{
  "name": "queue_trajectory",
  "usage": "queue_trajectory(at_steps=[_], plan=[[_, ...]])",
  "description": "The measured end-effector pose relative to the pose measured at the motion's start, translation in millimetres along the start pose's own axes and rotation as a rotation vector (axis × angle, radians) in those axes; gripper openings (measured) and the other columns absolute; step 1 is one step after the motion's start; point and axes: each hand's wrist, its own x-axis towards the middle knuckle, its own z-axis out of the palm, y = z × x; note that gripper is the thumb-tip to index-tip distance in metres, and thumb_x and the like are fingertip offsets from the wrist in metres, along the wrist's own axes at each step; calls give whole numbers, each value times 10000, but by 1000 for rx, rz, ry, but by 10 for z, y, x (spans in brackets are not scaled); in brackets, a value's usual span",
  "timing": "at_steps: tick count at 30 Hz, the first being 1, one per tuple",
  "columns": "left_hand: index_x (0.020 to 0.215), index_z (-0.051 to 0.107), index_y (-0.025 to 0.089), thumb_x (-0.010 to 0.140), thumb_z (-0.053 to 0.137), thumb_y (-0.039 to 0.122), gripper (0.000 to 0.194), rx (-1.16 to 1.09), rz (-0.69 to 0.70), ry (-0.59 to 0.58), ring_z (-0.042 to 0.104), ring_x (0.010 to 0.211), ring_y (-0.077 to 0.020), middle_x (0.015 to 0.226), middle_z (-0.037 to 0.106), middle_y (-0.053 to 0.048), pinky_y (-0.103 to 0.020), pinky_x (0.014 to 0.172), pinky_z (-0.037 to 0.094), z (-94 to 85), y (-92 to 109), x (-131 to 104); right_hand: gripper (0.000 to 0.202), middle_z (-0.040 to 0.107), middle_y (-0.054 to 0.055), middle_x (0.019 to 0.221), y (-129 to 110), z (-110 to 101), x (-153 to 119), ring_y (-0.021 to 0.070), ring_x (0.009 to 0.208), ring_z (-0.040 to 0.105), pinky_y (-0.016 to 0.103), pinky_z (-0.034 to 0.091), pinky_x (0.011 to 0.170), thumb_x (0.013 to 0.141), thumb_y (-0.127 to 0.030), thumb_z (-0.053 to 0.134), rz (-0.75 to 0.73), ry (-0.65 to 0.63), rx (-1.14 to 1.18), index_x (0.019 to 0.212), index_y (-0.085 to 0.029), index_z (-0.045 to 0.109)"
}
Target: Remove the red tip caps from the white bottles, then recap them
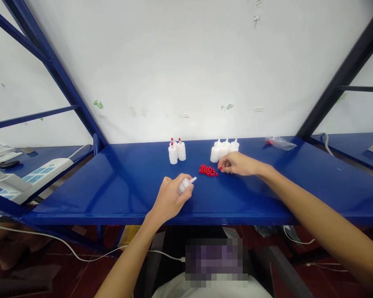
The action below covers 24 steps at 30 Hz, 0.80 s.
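Left hand (173,198): wrapped round one white bottle (183,186), tilted, bare nozzle toward the right. A firm but light hold seems best, since squeezing could dent soft-looking walls; nozzle best left clear of the fingers.

Right hand (236,164): fingertips pinched on one red cap (220,168). Judged best: grip by the sides, open end free, neighbours undisturbed.

Between the hands: loose red caps (207,170), heaped on the blue surface (127,186).

Beyond, left: three red-tipped bottles (173,154), upright. Beyond, right: white-tipped bottles (215,153), three nozzles showing.

Far right: clear plastic bag (281,143), something red inside, unidentified.

Not determinable: whether the pinched cap is clear of the surface; its opening's direction; bottles behind the right hand; bottle contents.
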Motion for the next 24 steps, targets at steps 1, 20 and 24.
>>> queue_trajectory(at_steps=[1,20,24], plan=[[1060,649,255,953,483,382,235,15,4,1,527,691,-161,725,638,26,-264,704,371,2,1,4,180,736,59,821,12,-4,-1,185,729,663,289,493,673,781,-248,613,8,-3,-1,903,-150,702],[992,614,216,943,494,397,223,-77,-3,-53,490,578,-115,708,605,30,-227,564,323,16,35,9,285,695,54,848,-39,11,-53,159,681,602,282,437,632,776,-257,596,-43,-26,-129,1030,-151,671],[992,612,216,945,490,391,219,-53,3,-62,507,582,-123,707,609,23,-230,564,327,9,54,14,69,659,27,740,-85,78,-49,151,631,555,279,372,576,769,-249,585,-29,-15,-247,785,-191,617]])
